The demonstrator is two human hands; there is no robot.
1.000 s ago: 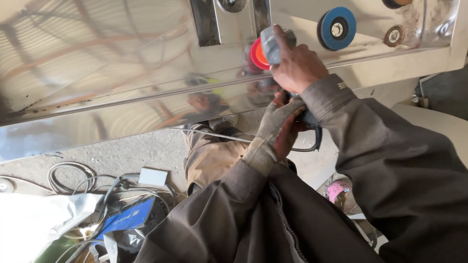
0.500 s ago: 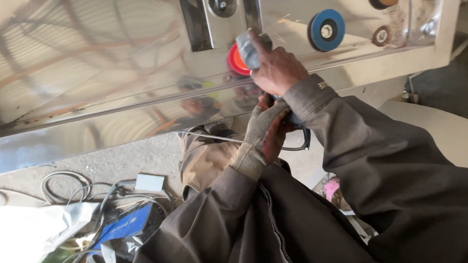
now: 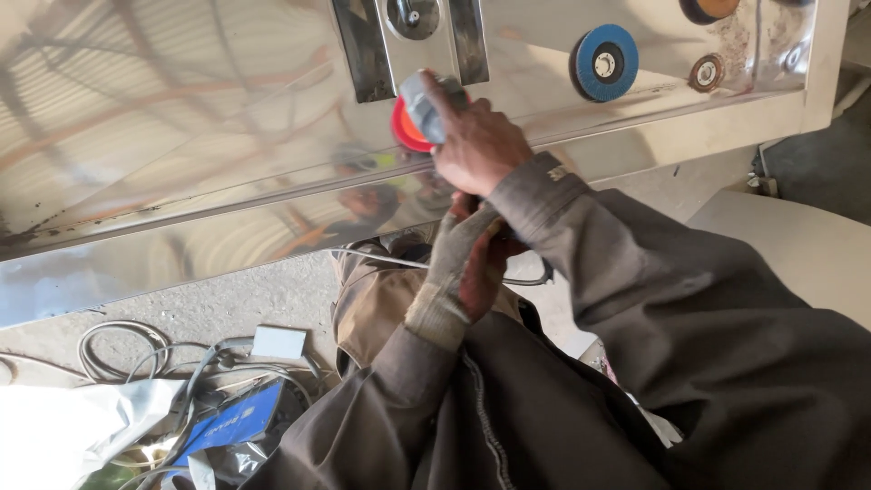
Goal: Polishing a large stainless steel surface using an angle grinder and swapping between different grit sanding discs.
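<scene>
a polished steel panel (image 3: 181, 136) fills the workspace. the angle grinder (image 3: 425, 111) with its red disc has slid left along the panel since a second ago. bare right hand (image 3: 476, 145) clenches its head; gloved left hand (image 3: 467, 259) grasps its rear handle.

The right hand (image 3: 474, 141) and the grinder (image 3: 426, 107) it grips now sit further left in the frame, near top centre, where a second ago they were right of centre. The red disc (image 3: 403, 129) follows, pressed against the steel panel (image 3: 181, 136). The gloved left hand (image 3: 464, 259) also shifts left. The blue disc (image 3: 604, 62) now lies well apart from the grinder.
</scene>
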